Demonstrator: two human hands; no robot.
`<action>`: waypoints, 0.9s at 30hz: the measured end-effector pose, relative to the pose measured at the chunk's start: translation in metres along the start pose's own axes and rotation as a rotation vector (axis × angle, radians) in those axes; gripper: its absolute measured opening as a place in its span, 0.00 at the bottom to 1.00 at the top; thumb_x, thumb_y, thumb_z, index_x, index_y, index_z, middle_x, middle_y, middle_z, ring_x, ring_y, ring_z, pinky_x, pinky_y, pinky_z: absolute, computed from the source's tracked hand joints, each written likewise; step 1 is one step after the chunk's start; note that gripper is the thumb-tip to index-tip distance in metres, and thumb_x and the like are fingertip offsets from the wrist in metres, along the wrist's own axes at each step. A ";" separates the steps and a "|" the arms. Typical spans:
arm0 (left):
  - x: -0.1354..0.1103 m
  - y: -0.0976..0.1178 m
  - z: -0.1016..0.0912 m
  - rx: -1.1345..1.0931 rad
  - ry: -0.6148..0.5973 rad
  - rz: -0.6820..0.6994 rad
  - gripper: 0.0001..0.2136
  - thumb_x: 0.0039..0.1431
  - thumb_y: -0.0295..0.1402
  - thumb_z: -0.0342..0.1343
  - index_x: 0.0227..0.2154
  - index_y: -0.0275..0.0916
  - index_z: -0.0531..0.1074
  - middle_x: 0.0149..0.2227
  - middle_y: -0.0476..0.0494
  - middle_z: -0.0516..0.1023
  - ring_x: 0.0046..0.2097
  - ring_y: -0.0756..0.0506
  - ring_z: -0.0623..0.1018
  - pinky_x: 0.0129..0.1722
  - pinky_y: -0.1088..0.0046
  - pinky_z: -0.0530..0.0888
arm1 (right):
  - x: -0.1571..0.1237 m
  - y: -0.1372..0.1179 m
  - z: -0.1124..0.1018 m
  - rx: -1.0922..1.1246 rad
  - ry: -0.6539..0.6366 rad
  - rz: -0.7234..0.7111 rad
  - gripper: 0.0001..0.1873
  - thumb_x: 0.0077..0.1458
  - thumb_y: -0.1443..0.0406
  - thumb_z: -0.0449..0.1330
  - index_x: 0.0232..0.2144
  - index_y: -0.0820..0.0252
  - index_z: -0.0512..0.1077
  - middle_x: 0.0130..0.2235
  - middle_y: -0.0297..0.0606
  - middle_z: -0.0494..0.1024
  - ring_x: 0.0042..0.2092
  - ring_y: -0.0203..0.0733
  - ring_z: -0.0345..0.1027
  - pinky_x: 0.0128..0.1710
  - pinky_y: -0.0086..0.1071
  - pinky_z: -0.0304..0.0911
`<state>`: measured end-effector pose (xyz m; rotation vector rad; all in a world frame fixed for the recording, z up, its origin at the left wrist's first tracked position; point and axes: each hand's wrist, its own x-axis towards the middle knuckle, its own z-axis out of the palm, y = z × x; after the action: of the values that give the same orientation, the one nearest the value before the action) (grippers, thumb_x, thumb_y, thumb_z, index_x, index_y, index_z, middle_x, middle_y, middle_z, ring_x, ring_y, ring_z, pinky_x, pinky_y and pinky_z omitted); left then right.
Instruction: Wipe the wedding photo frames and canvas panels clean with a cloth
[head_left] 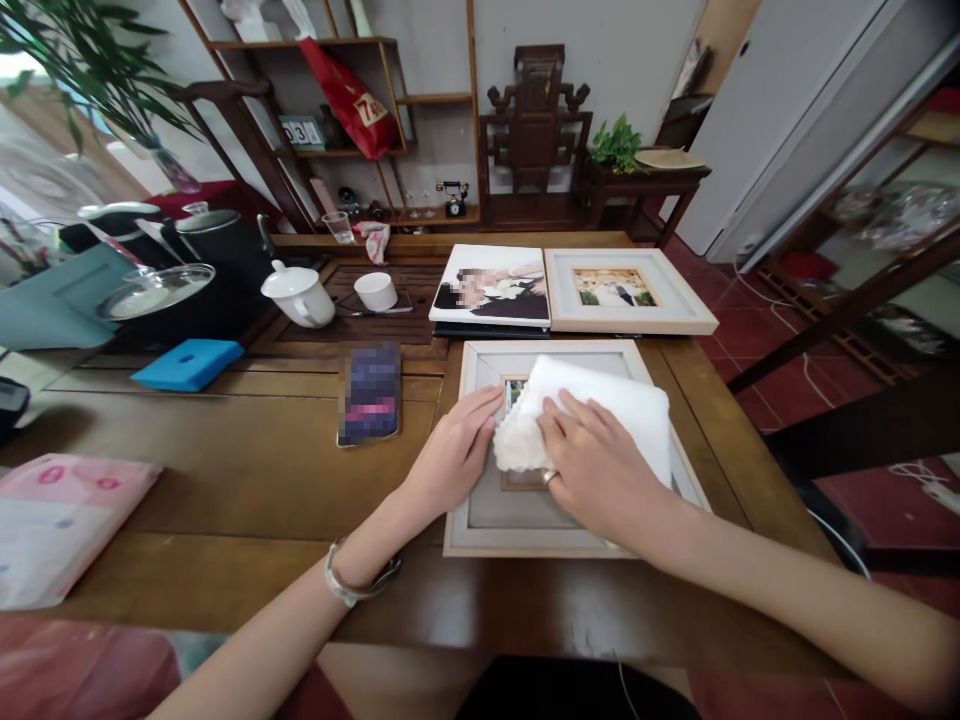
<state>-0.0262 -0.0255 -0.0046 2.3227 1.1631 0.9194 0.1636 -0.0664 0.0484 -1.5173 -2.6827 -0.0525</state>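
A light wooden picture frame [491,525] lies flat on the table, with a small picture [514,393] partly showing at its middle. Across it rests a folded white cloth [615,390] with a ragged left edge. My right hand [592,450], with a ring on one finger, presses the cloth down with bent fingers gripping it. My left hand [457,450] lies with fingers stretched out on the left part of the frame, its fingertips beside the cloth's ragged edge. Most of the small picture is hidden under the cloth and my right hand.
Behind the frame lie a photo panel [491,285] and another framed photo [630,290]. To the left are a phone [370,393], a blue sponge-like block [189,364], a white lidded cup [298,295], a small white cup [376,292] and a pink-and-white package [71,525].
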 end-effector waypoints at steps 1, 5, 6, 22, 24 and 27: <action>0.000 0.000 0.000 -0.008 -0.004 -0.006 0.18 0.69 0.31 0.41 0.57 0.35 0.67 0.60 0.35 0.70 0.63 0.41 0.67 0.63 0.53 0.64 | 0.002 -0.006 0.001 -0.012 -0.008 -0.005 0.24 0.52 0.70 0.54 0.52 0.78 0.69 0.58 0.64 0.67 0.63 0.66 0.55 0.57 0.57 0.57; 0.000 0.001 -0.001 -0.019 -0.009 -0.028 0.18 0.69 0.31 0.40 0.57 0.35 0.67 0.60 0.35 0.69 0.63 0.42 0.67 0.63 0.55 0.64 | -0.010 -0.033 -0.002 -0.055 -0.024 -0.155 0.27 0.53 0.67 0.57 0.53 0.81 0.66 0.57 0.70 0.67 0.61 0.71 0.56 0.56 0.58 0.58; 0.001 0.001 -0.002 -0.016 -0.009 -0.033 0.18 0.69 0.32 0.40 0.56 0.36 0.67 0.60 0.36 0.69 0.62 0.42 0.67 0.63 0.56 0.65 | -0.016 -0.037 -0.003 -0.063 -0.024 -0.205 0.28 0.52 0.67 0.57 0.53 0.82 0.66 0.56 0.72 0.67 0.61 0.71 0.57 0.56 0.58 0.59; 0.001 0.003 -0.003 0.011 -0.040 -0.049 0.18 0.69 0.31 0.41 0.56 0.36 0.68 0.61 0.37 0.69 0.63 0.42 0.66 0.64 0.53 0.64 | -0.020 0.101 0.005 0.144 0.162 -0.080 0.35 0.46 0.76 0.52 0.59 0.64 0.63 0.64 0.46 0.62 0.67 0.50 0.46 0.64 0.53 0.48; 0.001 0.002 -0.003 0.012 -0.039 -0.043 0.18 0.69 0.31 0.41 0.56 0.34 0.69 0.60 0.36 0.69 0.63 0.42 0.66 0.64 0.54 0.64 | -0.010 0.103 0.008 0.096 0.223 -0.047 0.33 0.47 0.75 0.53 0.58 0.66 0.65 0.64 0.48 0.63 0.67 0.53 0.47 0.64 0.55 0.48; 0.000 0.001 -0.002 0.014 -0.030 -0.027 0.18 0.69 0.31 0.41 0.56 0.33 0.69 0.60 0.35 0.69 0.63 0.41 0.66 0.64 0.54 0.64 | 0.005 0.092 0.014 0.070 0.235 -0.053 0.32 0.46 0.74 0.54 0.56 0.68 0.66 0.64 0.51 0.62 0.67 0.55 0.45 0.64 0.56 0.46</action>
<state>-0.0269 -0.0258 -0.0025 2.3183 1.1893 0.8662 0.2397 -0.0136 0.0351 -1.3287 -2.5120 -0.1291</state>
